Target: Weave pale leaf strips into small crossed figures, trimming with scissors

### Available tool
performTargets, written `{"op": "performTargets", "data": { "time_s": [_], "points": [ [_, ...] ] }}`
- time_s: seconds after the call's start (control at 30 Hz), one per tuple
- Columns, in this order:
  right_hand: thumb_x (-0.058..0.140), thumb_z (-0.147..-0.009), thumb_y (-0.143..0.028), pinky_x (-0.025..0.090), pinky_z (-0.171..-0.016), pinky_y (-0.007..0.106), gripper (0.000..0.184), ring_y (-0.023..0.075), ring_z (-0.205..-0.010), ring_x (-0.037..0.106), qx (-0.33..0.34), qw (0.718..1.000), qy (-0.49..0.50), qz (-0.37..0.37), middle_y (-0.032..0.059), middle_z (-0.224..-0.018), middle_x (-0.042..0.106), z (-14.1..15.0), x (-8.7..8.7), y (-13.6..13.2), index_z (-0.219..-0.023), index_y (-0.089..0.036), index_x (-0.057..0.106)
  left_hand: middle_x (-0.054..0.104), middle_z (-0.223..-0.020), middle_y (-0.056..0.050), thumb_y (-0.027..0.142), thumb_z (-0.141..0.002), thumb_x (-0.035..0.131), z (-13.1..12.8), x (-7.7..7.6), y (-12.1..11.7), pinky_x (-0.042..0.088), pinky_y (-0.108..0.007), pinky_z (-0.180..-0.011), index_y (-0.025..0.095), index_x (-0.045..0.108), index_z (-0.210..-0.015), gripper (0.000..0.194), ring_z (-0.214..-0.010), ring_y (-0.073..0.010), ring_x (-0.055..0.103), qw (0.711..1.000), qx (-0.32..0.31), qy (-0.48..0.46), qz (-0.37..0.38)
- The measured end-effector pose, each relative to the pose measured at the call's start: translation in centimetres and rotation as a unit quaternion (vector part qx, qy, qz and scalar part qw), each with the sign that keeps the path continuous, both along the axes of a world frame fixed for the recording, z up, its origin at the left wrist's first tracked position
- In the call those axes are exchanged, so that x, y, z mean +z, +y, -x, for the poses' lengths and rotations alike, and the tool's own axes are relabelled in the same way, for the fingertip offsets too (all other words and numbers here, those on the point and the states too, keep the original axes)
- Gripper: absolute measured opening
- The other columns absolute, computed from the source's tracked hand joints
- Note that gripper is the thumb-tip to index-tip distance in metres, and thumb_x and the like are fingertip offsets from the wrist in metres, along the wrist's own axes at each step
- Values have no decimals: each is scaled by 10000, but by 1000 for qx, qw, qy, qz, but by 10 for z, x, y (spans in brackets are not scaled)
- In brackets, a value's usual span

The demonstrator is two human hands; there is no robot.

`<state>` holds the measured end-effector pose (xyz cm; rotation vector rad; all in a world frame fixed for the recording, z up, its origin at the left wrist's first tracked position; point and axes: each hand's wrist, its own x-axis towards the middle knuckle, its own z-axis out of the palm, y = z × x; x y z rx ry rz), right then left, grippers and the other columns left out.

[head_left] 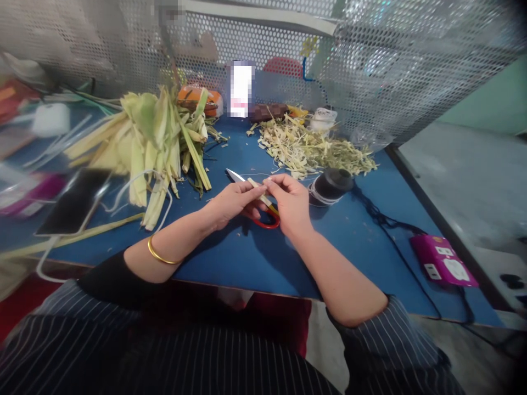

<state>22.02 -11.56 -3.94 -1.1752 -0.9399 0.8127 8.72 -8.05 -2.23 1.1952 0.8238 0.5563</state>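
Observation:
My left hand [237, 204] is closed on a pale strip of leaf [263, 193], its thumb pressed on top. My right hand [291, 204] meets it with thumb and forefinger pinched together at the strip; what lies between those fingertips is too small to make out. Beneath both hands is a pair of scissors [269, 221] with red handles, its blades pointing to the far left. A dark spool [331, 185] wound with white thread stands just right of my right hand. A thin line of thread crosses the table behind the fingers.
Long pale green leaves [144, 131] are piled at the left, and a heap of shredded clippings [308, 145] lies behind the spool. A phone [74, 202] with a white cable is at left. A purple power box [444, 260] with black cords sits right. A perforated metal screen [272, 44] closes the back.

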Motion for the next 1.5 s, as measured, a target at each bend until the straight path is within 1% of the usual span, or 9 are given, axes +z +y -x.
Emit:
{"op": "performTargets", "data": {
  "time_s": [0.17, 0.5, 0.63, 0.77, 1.03, 1.13, 1.3, 1.4, 1.5],
  "points": [
    [669, -711, -276, 416, -608, 256, 122, 99, -589, 481, 2, 1000, 9, 20, -39, -607, 565, 0, -1, -1, -656, -184, 610, 592, -608, -2, 318, -830, 629, 0, -1, 0, 458, -188, -491, 125, 623, -795, 197, -480, -65, 526, 1000, 3, -9, -29],
    [646, -719, -263, 399, -589, 252, 137, 87, -559, 442, -39, 999, 14, 28, -47, -586, 504, -6, 0, 2, -636, -181, 574, 487, -529, 24, 308, -801, 639, 4, 5, 2, 447, -207, -493, 127, 626, -701, 207, -464, -69, 477, 996, -71, -1, -59],
    [645, -736, -275, 442, -680, 278, 88, 117, -675, 534, 9, 994, -103, 32, -3, -737, 617, -12, 6, 1, -756, -190, 654, 495, -522, 25, 299, -781, 650, 6, 3, 3, 433, -210, -485, 124, 653, -723, 184, -455, -67, 463, 994, -85, 16, -72],
    [648, -753, -336, 459, -706, 299, 159, 151, -746, 588, 108, 973, -197, 54, 28, -812, 678, -12, 14, -4, -784, -193, 710, 519, -541, 24, 274, -749, 662, 7, 2, 3, 408, -205, -473, 127, 677, -759, 148, -452, -63, 456, 988, -113, 52, -94],
    [661, -701, -255, 401, -506, 235, 87, 86, -518, 478, 83, 990, -70, 89, -29, -580, 588, -5, 18, -6, -673, -177, 636, 461, -509, 44, 345, -813, 577, 5, 5, 0, 417, -208, -521, 160, 592, -668, 236, -473, -69, 459, 988, -98, 51, -105],
    [648, -709, -251, 386, -453, 223, 98, 77, -474, 454, 77, 994, -12, 76, -43, -555, 557, -1, 14, -6, -669, -187, 587, 469, -520, 41, 312, -810, 558, 4, 7, -2, 399, -201, -507, 152, 619, -697, 205, -483, -71, 452, 982, -83, 74, -151],
    [632, -731, -257, 325, -372, 207, 120, 65, -390, 398, 40, 996, 23, 78, -67, -497, 499, 6, 7, -8, -678, -198, 542, 500, -575, 28, 279, -822, 514, 4, 4, -5, 359, -198, -467, 154, 576, -661, 213, -483, -72, 447, 964, -122, 107, -210],
    [640, -735, -276, 339, -394, 211, 121, 68, -405, 411, 36, 997, -5, 69, -63, -506, 506, 2, 7, -6, -692, -198, 558, 483, -545, 29, 285, -838, 520, 3, 4, -6, 351, -202, -472, 158, 583, -667, 221, -471, -71, 441, 966, -124, 98, -206],
    [640, -752, -324, 434, -522, 235, 137, 89, -541, 511, 21, 998, -42, 33, -25, -639, 592, -8, 10, -2, -727, -193, 608, 478, -527, 26, 342, -844, 563, 3, 6, -5, 367, -203, -498, 159, 592, -679, 249, -475, -69, 451, 984, -83, 49, -151]
  ]
}}
